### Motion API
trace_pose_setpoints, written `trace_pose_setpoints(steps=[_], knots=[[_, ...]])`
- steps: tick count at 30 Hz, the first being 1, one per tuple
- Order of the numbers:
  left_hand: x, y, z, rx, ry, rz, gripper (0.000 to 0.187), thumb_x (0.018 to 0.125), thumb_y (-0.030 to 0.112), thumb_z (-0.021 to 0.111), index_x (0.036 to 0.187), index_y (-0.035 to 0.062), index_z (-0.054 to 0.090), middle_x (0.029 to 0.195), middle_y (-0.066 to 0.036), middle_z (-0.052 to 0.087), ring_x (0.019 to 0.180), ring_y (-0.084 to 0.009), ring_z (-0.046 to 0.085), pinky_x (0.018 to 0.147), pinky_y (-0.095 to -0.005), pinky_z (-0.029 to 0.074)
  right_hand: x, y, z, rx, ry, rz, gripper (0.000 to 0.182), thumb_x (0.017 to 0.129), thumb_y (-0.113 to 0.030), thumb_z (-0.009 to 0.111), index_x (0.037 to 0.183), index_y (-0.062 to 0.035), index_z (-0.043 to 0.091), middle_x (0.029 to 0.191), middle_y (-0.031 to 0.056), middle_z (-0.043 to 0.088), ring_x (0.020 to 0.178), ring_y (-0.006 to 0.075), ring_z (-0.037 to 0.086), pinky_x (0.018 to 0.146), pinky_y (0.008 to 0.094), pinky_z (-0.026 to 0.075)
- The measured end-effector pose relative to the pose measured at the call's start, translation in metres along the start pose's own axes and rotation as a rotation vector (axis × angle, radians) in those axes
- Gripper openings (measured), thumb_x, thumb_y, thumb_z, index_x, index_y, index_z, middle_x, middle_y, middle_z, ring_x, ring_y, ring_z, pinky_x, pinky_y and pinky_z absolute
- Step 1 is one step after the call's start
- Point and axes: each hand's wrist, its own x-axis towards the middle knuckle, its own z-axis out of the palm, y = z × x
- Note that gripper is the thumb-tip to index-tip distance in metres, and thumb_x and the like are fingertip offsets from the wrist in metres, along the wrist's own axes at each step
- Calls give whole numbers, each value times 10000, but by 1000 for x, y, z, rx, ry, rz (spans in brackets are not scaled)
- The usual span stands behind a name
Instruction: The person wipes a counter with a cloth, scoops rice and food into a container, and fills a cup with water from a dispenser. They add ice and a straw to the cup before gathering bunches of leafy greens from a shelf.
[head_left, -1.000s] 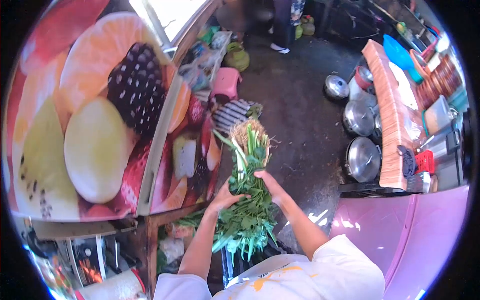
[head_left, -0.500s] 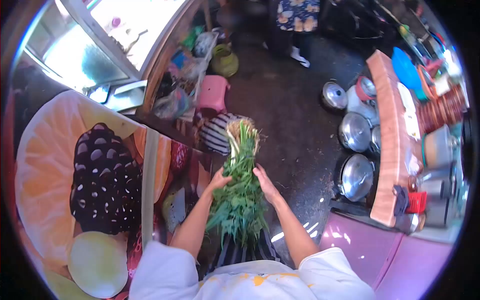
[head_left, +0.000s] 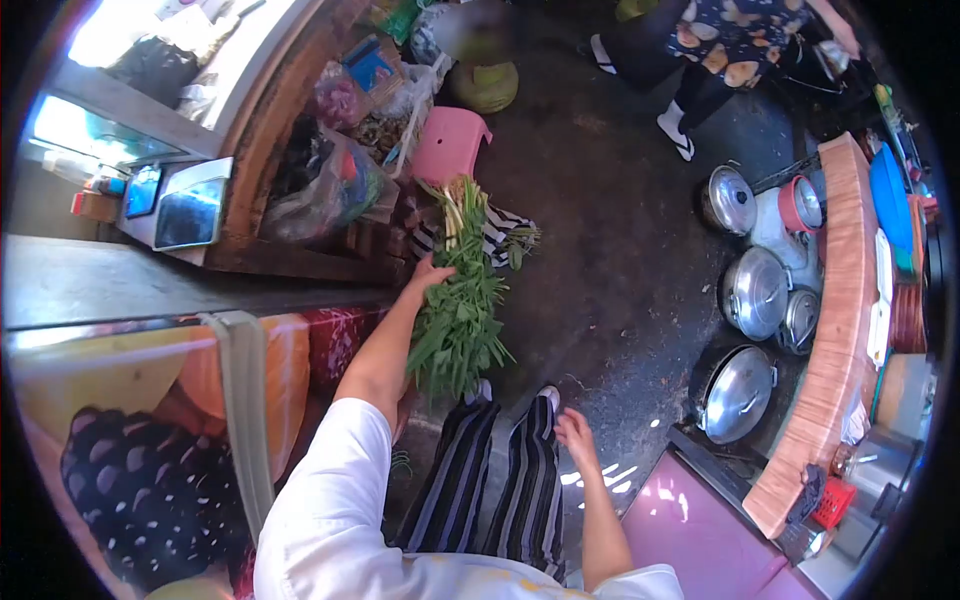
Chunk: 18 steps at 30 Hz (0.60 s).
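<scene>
A bunch of leafy greens [head_left: 462,310], with pale stems and root ends pointing away from me, hangs in front of my body. My left hand [head_left: 432,276] is closed around its side near the middle. Lower and to the right, my right hand [head_left: 576,436] holds nothing, its fingers apart beside my striped trouser leg. Beyond the bunch lies a black-and-white striped cloth [head_left: 498,232], partly hidden by the stems. A small clump of greens [head_left: 521,243] rests at its right edge.
A pink plastic stool [head_left: 450,143] stands ahead. Lidded metal pots [head_left: 757,292] line the floor on the right, beside a long cloth-covered bench [head_left: 815,340]. Another person [head_left: 715,45] stands at the far right. A tablet [head_left: 192,208] lies on the left ledge.
My right hand has let go of the greens and dropped to the right. The left hand keeps them, shifted slightly left. My view has turned, and the other person appears farther right.
</scene>
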Motion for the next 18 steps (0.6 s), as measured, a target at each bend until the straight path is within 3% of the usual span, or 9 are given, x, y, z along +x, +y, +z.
trace_pose_setpoints(steps=[2, 5, 8, 9, 12, 15, 17, 18], knots=[[10, 13, -8, 11, -51, -27, 937, 761, 277, 748, 1479, 51, 189, 1390, -196, 428, 1140, -275, 545, 896, -414, 469, 7, 22, -18, -25, 11, 11, 421, 918, -239, 575, 1291, -68, 479, 1114, 88, 594, 915, 182, 623, 761, 305, 511], [67, -20, 5, -64, 230, 120, 895, 682, 218, 777, 1434, 70, 314, 1345, -202, 464, 1162, -277, 524, 919, -434, 446, 23, 66, -46, -84, 33, -21, 398, 908, -211, 577, 1269, -64, 495, 1066, 76, 612, 886, 172, 625, 730, 300, 514], [62, 1, 12, 345, 366, -108, 870, 730, 246, 750, 1456, 139, 284, 1519, -184, 179, 1375, -328, 240, 1064, -495, 291, 31, 100, -64, -205, 75, -59, 362, 903, -190, 571, 1237, -60, 514, 1028, 63, 625, 862, 158, 622, 699, 291, 510], [58, -3, 13, 387, 323, -90, 821, 779, 254, 706, 1465, 170, 264, 1546, -164, 52, 1395, -384, 140, 1071, -533, 273, 33, 109, -67, -233, 86, -59, 358, 905, -187, 571, 1234, -59, 514, 1025, 63, 626, 857, 156, 621, 696, 289, 509], [17, -25, 26, 340, 345, 61, 787, 788, 227, 681, 1459, 153, 278, 1533, -192, 100, 1384, -397, 173, 1077, -514, 274, 24, 116, -75, -297, 78, -69, 332, 916, -170, 562, 1224, -54, 517, 1034, 69, 627, 849, 158, 629, 693, 296, 513], [-47, -84, 50, 297, 361, 368, 713, 758, 167, 659, 1405, 111, 364, 1462, -284, 238, 1326, -452, 275, 1095, -459, 272, -6, 85, -72, -220, 47, -47, 317, 925, -164, 552, 1220, -55, 519, 1045, 79, 628, 847, 167, 638, 686, 300, 519], [-139, -73, 58, 447, 247, 232, 654, 780, 167, 634, 1384, 101, 391, 1441, -303, 265, 1335, -422, 286, 1101, -448, 264, -25, 76, -73, -219, 40, 20, 318, 922, -163, 553, 1219, -55, 521, 1032, 78, 632, 841, 166, 640, 681, 294, 518], [-148, -103, 65, 603, 176, 224, 654, 782, 203, 654, 1384, 129, 409, 1452, -255, 292, 1336, -394, 304, 1098, -427, 275, -30, 68, -74, -207, 52, 44, 318, 921, -162, 554, 1219, -55, 522, 1026, 78, 634, 839, 166, 641, 678, 291, 517]])
